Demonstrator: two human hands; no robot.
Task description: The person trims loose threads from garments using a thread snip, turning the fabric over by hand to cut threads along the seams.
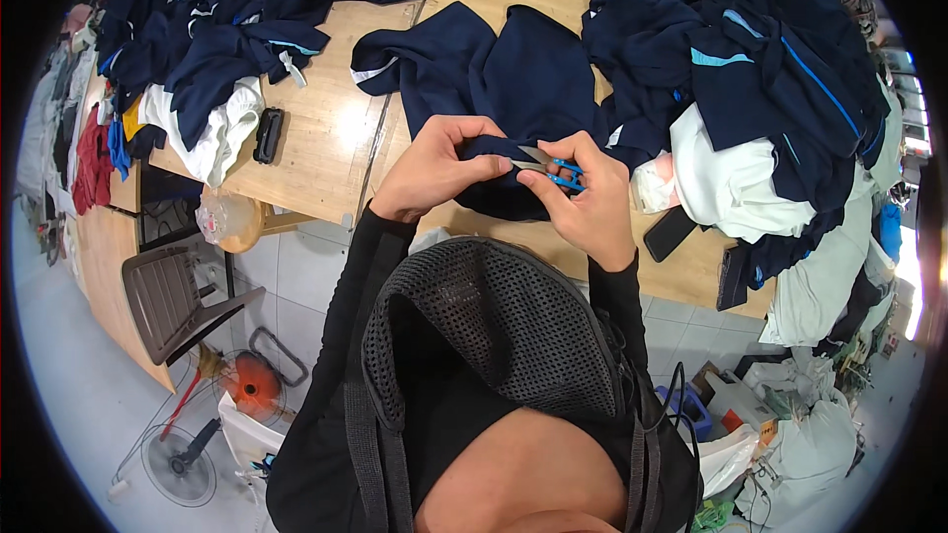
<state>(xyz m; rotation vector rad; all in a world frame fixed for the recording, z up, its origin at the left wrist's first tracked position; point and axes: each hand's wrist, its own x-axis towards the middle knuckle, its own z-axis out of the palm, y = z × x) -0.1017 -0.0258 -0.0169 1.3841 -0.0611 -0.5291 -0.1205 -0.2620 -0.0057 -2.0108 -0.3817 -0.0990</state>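
A dark navy garment [533, 64] lies on the wooden table in front of me, its near edge lifted in my hands. My left hand [446, 163] pinches that edge between thumb and fingers. In my right hand [590, 188] is a pair of small thread snips [566, 174] with blue handles. Their metal blades point left, spread apart beside the cloth and close to my left fingertips. Any thread between the blades is too small to make out.
Piles of navy garments lie at the left [227, 10] and right [731, 59], with white cloth [736, 178] among them. A black phone [671, 234] rests near the right front edge, a black case [268, 135] at left. A brown chair [168, 296] and a fan [180, 459] stand below left.
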